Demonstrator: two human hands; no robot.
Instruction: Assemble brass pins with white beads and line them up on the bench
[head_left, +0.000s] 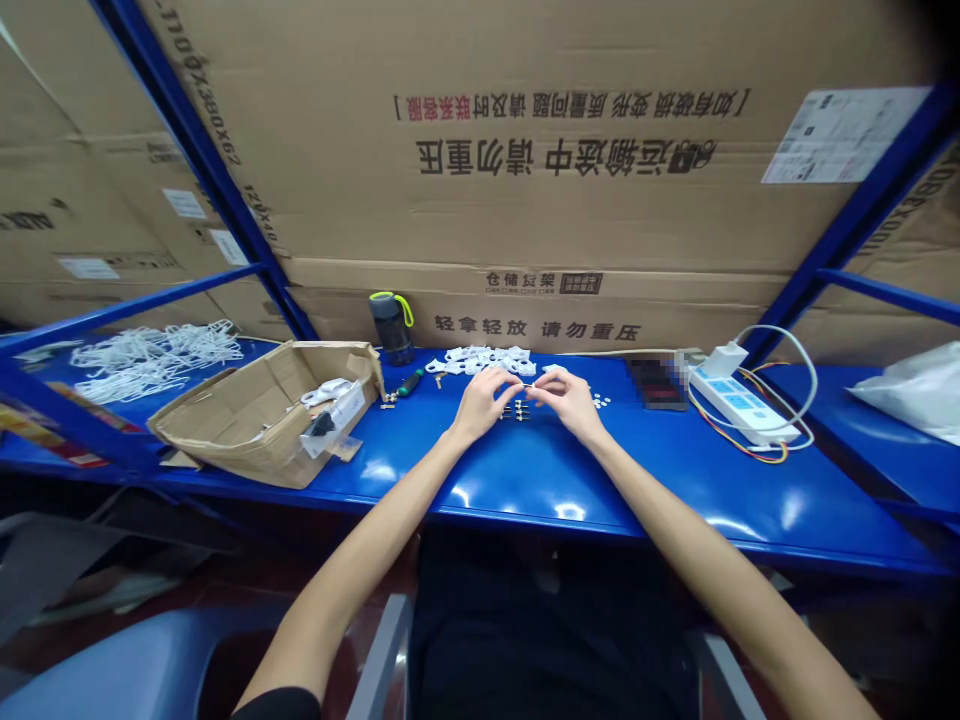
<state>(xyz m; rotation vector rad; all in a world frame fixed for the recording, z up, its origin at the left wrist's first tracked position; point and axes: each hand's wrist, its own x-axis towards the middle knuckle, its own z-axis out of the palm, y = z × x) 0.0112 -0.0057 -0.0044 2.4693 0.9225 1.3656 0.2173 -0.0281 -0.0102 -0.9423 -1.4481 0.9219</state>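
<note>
My left hand (481,405) and my right hand (568,398) meet over the middle of the blue table, fingertips pinched together. Between them is a small whitish piece (528,387), too small to name, which both hands grip. Just below my fingers, several small dark pins with light-coloured ends (516,411) lie in rows on the table. Small white discs (600,400) are scattered right beside my right hand. Behind my left hand lies a pile of white plastic parts (487,360).
An open cardboard box (247,425) with plastic bags stands at left, near a bottle (391,330) and a green-handled screwdriver (411,383). White cords (157,358) lie far left. A dark device (657,384) and a power strip (742,405) with cables sit at right. Cardboard (525,220) closes the back.
</note>
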